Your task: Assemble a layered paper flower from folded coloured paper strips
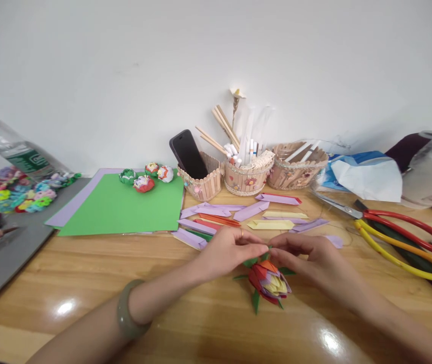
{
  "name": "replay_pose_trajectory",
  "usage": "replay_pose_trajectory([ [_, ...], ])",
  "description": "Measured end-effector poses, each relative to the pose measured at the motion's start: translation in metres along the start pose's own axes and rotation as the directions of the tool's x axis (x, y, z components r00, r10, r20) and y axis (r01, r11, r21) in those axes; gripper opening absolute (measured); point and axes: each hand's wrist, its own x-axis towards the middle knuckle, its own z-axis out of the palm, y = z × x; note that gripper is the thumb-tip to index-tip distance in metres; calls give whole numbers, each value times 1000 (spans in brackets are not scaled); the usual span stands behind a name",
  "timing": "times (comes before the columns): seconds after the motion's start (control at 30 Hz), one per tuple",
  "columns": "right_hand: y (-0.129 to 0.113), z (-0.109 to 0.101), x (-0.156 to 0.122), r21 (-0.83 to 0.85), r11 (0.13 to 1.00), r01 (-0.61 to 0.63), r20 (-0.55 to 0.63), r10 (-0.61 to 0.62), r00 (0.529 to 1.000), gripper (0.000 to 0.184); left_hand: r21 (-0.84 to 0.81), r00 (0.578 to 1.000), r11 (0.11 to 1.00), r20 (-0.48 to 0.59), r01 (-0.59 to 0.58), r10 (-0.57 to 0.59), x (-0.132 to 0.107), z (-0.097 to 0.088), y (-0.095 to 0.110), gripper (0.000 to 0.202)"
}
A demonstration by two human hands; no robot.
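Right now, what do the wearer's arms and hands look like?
Both hands are ungloved, with no sleeves in view. The left hand has a thin gold-coloured ring on one finger and, above its wrist, a thick, smooth, rounded grey-green bangle. The right hand shows no jewellery.

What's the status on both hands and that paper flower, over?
Left hand, right hand: both pinching at green leaves on paper flower. Flower tipped, yellow center toward near side. Folded strips just beyond hands; scissors off to the right.
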Motion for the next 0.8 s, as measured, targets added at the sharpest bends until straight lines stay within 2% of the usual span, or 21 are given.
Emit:
replay_pose_trajectory([
  [0.1,0,2,-2,-54,998,22,-27,-23,999,31,26,997,997,32,71,-72,0,0,2,25],
  [0.3,3,4,-4,-65,998,-6,-40,4,999,32,114,996,989,-21,91,-89,-3,-1,4,18],
  [0.5,3,4,-1,58,997,-47,12,46,999,28,65,999,998,-35,15,-13,-3,-3,8,11],
  [0.63,9,4,3,192,978,-82,91,65,994,29,-9,1000,1000,-10,27,-27,-4,-3,11,11],
  [0.8,6,4,2,210,973,-98,83,82,993,30,-1,999,999,5,47,-47,-4,-2,13,10],
])
